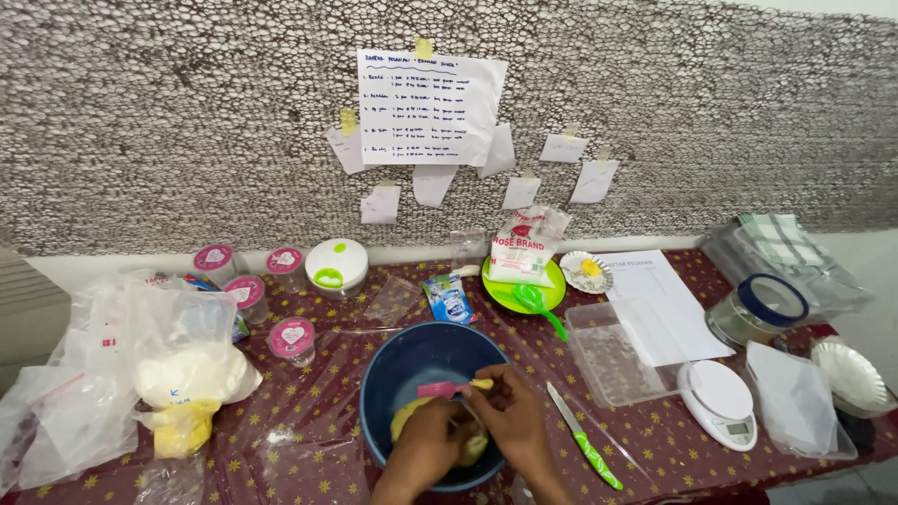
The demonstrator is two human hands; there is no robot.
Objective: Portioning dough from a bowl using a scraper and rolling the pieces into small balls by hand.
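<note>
Head view, looking down at a table (pixel 309 440) under a dark red cloth with gold stars, clear plastic over it.

At 9 o'clock: crumpled clear plastic bags (pixel 65 393), one bag of white flour (pixel 192 369), a yellow lump in plastic (pixel 180 428) just below it. Toward 10–11 o'clock: four small jars with pink lids (pixel 248 290), then a white round container with green lid parts (pixel 337 264).

Centre, 6 o'clock: dark blue bowl (pixel 421 360). Yellow dough (pixel 407 416) sits in its near half. Left hand (pixel 428 447) lies over the dough, fingers curled down on it; whether it grips or just presses, cannot tell. Right hand (pixel 510 416) closed around a pink-handled spatula (pixel 447 387), which lies across the bowl pointing to 9 o'clock, with a bit of yellow dough by the fingertips.

At 12 o'clock behind the bowl: small blue sachet (pixel 447 297), green plate (pixel 552 292) bearing a white bag of powder (pixel 524 245) and a green spoon (pixel 535 304). On the wall above, taped paper notes (pixel 430 108).

At 4–5 o'clock: knife with green patterned handle (pixel 585 438), just beside the bowl. At 3 o'clock: clear rectangular tray (pixel 613 355), printed sheet (pixel 659 299), small paper dish with yellow blob (pixel 586 269), white kitchen scale (pixel 718 400). Far right: glass jar with blue rim (pixel 758 309), clear lidded boxes (pixel 786 257), white bag (pixel 795 397), stacked paper plates (pixel 849 374).
</note>
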